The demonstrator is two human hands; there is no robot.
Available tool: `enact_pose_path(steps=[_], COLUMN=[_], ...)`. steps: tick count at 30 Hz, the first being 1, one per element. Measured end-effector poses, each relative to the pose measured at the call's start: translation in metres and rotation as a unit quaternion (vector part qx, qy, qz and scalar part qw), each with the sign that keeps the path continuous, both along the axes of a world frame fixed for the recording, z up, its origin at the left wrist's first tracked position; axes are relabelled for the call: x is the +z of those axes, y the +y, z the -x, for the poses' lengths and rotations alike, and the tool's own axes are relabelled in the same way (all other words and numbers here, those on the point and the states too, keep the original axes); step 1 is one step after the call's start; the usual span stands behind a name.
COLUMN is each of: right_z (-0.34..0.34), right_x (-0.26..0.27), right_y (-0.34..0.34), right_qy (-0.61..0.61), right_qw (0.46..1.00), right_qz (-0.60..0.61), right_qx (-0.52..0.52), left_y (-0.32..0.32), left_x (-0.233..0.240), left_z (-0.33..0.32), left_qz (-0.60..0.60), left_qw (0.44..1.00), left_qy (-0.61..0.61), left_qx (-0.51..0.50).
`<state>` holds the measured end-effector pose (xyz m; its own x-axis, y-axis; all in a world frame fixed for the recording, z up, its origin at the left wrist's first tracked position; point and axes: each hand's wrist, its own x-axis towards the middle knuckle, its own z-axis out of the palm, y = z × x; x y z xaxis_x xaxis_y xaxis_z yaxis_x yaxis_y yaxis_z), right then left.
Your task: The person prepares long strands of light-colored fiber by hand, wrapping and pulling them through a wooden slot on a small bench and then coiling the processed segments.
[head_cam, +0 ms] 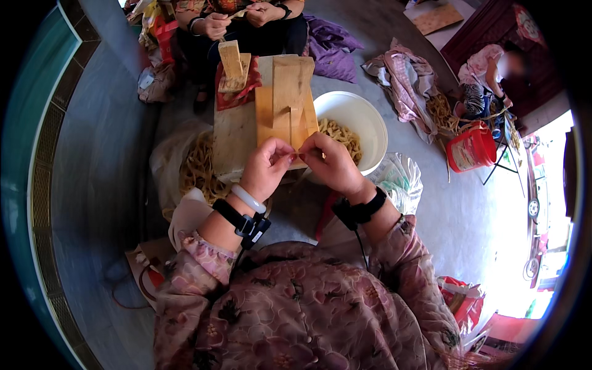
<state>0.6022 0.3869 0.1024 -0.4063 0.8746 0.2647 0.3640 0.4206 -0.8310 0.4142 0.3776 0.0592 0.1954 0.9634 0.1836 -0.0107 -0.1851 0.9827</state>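
Observation:
My left hand (267, 166) and my right hand (334, 165) meet over the near edge of a low wooden bench (235, 138). Thumb and forefinger of each pinch a thin pale strip (296, 153), mostly hidden by the fingertips. Just beyond them stands a wooden jig (292, 78), an upright block on a flat base board (265, 121), with a narrow upright piece at its front. To the right, a white bucket (370, 120) holds pale strips (344, 138) that look braided. More tan strips (199, 164) fill a plastic bag left of the bench.
A second wooden stand (232, 64) rests on a red cloth at the bench's far end. Opposite me, a person's hands (236, 21) hold a strip. Another person works at right beside a red bucket (471, 148). A clear plastic bag (402, 180) lies near my right forearm.

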Motion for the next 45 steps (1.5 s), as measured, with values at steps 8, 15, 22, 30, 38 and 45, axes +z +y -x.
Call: enact_pose_path(steps=[8,15,22,30,38,45], right_z=[0.002,0.007,0.007,-0.091,-0.138,-0.112], right_x=[-0.018,-0.024,-0.035,-0.068,-0.108,-0.091], right_y=[0.025,0.032,0.035,0.002,-0.009,-0.026], right_qy=[0.025,0.015,-0.108,0.062,0.456,0.397], right_qw=[0.998,0.997,0.989,0.978,0.771,0.802], right_qz=[0.056,0.057,-0.050,0.157,0.423,0.413], right_qx=[-0.030,-0.054,-0.090,-0.122,-0.137,-0.168], left_y=[0.023,0.031,0.034,-0.050,-0.072,-0.001], left_x=[-0.004,-0.004,-0.020,-0.008,-0.113,-0.210], left_z=[-0.001,-0.004,-0.003,0.023,0.039,0.027], left_qz=[0.005,-0.012,-0.062,0.197,0.534,0.441], left_qw=[0.994,0.987,0.963,0.979,0.827,0.768], left_qy=[0.085,0.122,0.213,-0.025,-0.171,-0.440], left_qx=[0.066,0.101,0.154,-0.054,-0.036,0.148])
